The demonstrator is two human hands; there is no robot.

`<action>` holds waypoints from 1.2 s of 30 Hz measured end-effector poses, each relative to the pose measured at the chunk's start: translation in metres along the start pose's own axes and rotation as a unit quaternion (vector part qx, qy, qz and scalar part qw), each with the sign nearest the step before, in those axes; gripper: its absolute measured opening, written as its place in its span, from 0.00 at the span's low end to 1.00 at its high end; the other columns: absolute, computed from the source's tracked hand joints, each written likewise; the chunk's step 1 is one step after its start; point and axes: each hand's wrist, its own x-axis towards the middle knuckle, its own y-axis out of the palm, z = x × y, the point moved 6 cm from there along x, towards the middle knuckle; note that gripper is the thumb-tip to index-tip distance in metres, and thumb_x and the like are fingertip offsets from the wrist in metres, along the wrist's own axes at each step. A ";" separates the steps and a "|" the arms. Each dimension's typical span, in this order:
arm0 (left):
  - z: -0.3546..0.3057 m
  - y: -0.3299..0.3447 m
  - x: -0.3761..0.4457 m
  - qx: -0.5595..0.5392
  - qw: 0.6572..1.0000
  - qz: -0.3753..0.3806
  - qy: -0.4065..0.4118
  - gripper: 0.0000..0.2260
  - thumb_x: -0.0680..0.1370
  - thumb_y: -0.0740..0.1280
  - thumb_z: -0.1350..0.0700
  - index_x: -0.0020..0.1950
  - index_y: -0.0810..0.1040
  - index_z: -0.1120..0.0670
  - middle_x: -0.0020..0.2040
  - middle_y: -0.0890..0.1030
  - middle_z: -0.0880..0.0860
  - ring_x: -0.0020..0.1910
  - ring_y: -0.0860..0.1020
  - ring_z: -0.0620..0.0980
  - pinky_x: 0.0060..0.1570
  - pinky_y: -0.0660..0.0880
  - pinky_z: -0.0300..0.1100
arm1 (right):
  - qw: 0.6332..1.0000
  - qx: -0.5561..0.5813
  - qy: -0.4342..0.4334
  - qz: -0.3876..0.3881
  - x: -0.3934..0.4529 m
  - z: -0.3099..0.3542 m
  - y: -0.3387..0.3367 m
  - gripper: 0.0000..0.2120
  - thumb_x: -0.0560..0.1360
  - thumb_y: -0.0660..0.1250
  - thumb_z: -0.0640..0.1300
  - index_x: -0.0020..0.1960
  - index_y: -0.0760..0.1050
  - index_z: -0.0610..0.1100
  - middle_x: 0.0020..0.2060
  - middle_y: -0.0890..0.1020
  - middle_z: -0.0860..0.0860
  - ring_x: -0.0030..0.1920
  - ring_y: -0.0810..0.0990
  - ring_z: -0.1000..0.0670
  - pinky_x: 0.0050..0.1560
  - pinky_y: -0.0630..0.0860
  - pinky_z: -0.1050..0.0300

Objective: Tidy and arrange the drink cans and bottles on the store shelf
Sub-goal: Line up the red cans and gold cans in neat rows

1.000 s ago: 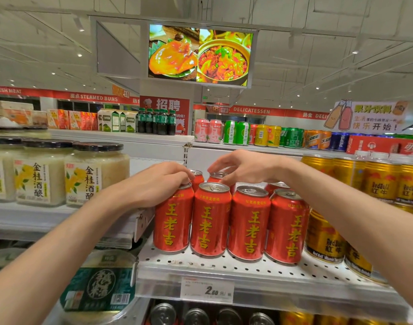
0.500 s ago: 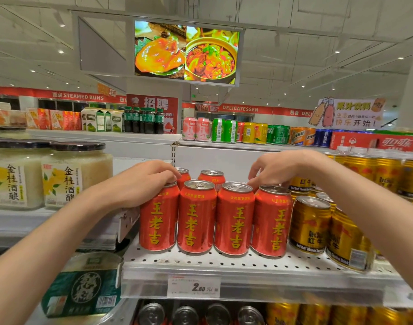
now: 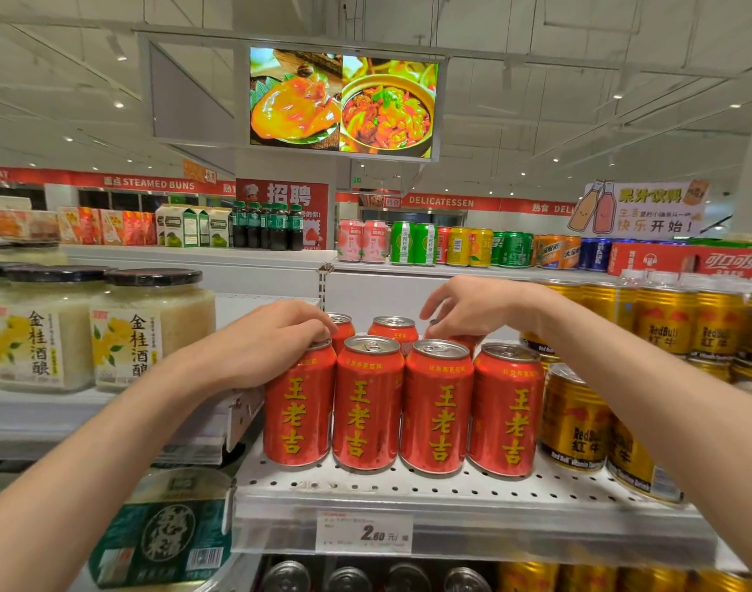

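Because there is only the head view to go on, every risk has to be read from it. Four red cans (image 3: 402,403) stand in a tight front row on the white shelf (image 3: 451,489), labels facing out, their sides touching or nearly so. More red cans stand behind them, one back can (image 3: 393,329) in plain sight between the hands.

The left hand (image 3: 263,343) rests over the top of the leftmost front can (image 3: 299,410), fingers curled down round its rim and far side, so it grips that can. The right hand (image 3: 472,307) hovers over a partly hidden back-row can (image 3: 459,338), fingers spread and bent downward; whether they pinch its top or only touch it I cannot tell.

The main danger, as I judge it, is a knock-on fall. The cans are tall, narrow and packed close, so a sideways shove from the left hand could tip the row like dominoes toward the gold cans (image 3: 575,425) just beside it. The front row also sits near the shelf edge, above the price tag (image 3: 363,534); a pull forward could slide a can off. A back can lifted carelessly might clip the tops in front, and the right forearm passes close over the gold cans and could brush them.
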 end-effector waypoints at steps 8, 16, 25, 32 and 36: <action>0.006 -0.003 0.001 -0.037 0.999 0.006 -0.024 0.11 0.82 0.62 0.51 0.61 0.81 0.45 0.60 0.81 0.44 0.57 0.79 0.42 0.62 0.75 0.45 | 0.999 0.035 -0.024 0.028 0.009 -0.004 0.006 0.24 0.76 0.74 0.51 0.70 0.75 0.49 0.63 0.81 0.48 0.59 0.82 0.47 0.59 0.82 0.47; -0.002 -0.019 0.031 -0.007 0.998 0.030 -0.052 0.19 0.78 0.70 0.46 0.68 0.76 0.48 0.64 0.79 0.49 0.61 0.78 0.49 0.52 0.74 0.42 | 0.997 0.037 -0.041 0.052 0.011 0.007 0.012 0.31 0.72 0.74 0.61 0.72 0.72 0.54 0.68 0.78 0.49 0.65 0.78 0.45 0.63 0.78 0.47; 0.007 -0.002 0.057 0.014 0.991 0.101 -0.090 0.25 0.75 0.75 0.48 0.70 0.75 0.48 0.69 0.76 0.55 0.64 0.77 0.55 0.62 0.76 0.52 | 0.995 0.049 -0.038 0.077 0.018 0.007 0.019 0.40 0.68 0.74 0.64 0.75 0.69 0.51 0.70 0.77 0.51 0.67 0.77 0.46 0.68 0.75 0.43; 0.011 -0.005 0.058 0.009 0.992 0.090 -0.084 0.25 0.73 0.76 0.45 0.68 0.78 0.48 0.67 0.77 0.55 0.62 0.77 0.55 0.60 0.77 0.52 | 0.994 0.064 -0.064 0.064 0.022 0.009 0.022 0.36 0.69 0.75 0.63 0.72 0.73 0.49 0.63 0.82 0.51 0.60 0.82 0.49 0.64 0.79 0.45; 0.012 -0.009 0.055 0.017 0.992 0.090 -0.084 0.23 0.72 0.76 0.45 0.66 0.79 0.48 0.65 0.79 0.53 0.61 0.78 0.53 0.57 0.78 0.49 | 0.992 0.078 -0.079 0.067 0.025 0.016 0.025 0.27 0.73 0.74 0.58 0.68 0.76 0.49 0.60 0.84 0.52 0.58 0.84 0.50 0.63 0.80 0.46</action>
